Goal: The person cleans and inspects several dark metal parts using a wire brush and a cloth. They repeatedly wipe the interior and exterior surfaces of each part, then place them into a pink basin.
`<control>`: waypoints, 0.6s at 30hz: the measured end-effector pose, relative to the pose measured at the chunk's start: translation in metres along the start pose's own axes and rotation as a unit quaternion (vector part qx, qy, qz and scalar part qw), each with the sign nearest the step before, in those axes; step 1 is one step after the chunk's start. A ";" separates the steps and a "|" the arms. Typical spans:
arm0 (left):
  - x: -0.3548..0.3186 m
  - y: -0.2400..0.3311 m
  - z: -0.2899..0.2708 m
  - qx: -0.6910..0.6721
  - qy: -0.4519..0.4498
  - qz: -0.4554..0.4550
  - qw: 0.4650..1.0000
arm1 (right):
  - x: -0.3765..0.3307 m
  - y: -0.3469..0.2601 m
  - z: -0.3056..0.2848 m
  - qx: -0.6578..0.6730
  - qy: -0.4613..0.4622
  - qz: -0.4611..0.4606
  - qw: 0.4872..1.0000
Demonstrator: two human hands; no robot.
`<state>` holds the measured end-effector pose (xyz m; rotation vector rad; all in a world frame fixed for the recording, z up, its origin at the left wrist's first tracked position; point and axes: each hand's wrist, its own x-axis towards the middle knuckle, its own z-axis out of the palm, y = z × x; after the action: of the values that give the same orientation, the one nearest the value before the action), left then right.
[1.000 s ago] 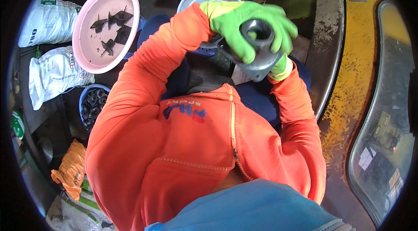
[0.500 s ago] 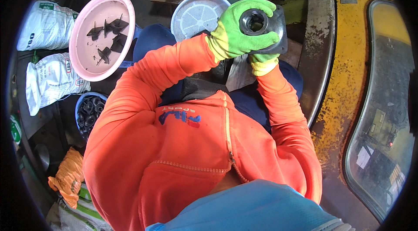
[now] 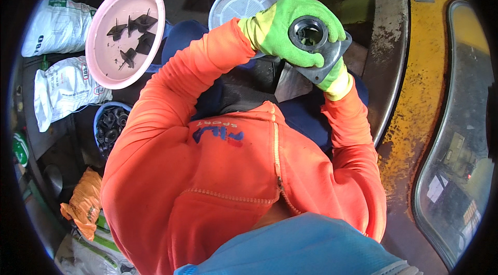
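Note:
I hold up a black flanged part [image 3: 332, 58], a squarish plate with holes at its corners and a round, open collar. My left hand [image 3: 285, 28], in a green and yellow work glove, curls its fingers and thumb around the collar, which faces upward. Beneath the plate my right hand [image 3: 337, 82], gloved alike, grips the part's lower right side; the plate covers most of its fingers. Both hands are over my lap, toward the right.
A pink basin [image 3: 98, 59] with several black finned pieces stands at the left. Beyond my left hand is a pale blue strainer basket [image 3: 223, 13]. A blue tub [image 3: 98, 119] holds black parts. White sacks [image 3: 57, 28] lie far left; a rusty yellow machine panel [image 3: 420, 67] rises at right.
The black part has turned and tilted in my hands, so a plate corner now points down toward me. My right wrist has shifted slightly right and down. The whole view has moved a little.

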<state>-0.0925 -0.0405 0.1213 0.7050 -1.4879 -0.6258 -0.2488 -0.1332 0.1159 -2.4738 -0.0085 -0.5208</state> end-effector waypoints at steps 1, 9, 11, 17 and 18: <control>0.001 0.001 -0.003 0.015 -0.038 0.008 0.999 | -0.003 0.004 0.000 0.014 -0.020 -0.005 1.000; -0.001 -0.008 -0.018 -0.085 -0.189 -0.126 0.970 | -0.012 0.019 0.015 0.426 -0.097 0.098 0.894; 0.003 -0.010 -0.023 -0.037 -0.093 -0.125 0.987 | 0.000 0.022 0.014 0.327 -0.002 0.083 0.941; 0.000 -0.017 0.015 0.068 0.158 -0.120 0.978 | 0.011 0.023 0.005 0.002 0.077 0.040 0.996; -0.004 -0.020 0.024 0.073 0.208 -0.080 0.972 | 0.009 0.021 0.011 -0.001 0.077 0.052 0.996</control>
<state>-0.1159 -0.0514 0.1031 1.0105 -1.1005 -0.4569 -0.2340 -0.1451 0.0990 -2.4136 0.1825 -0.6639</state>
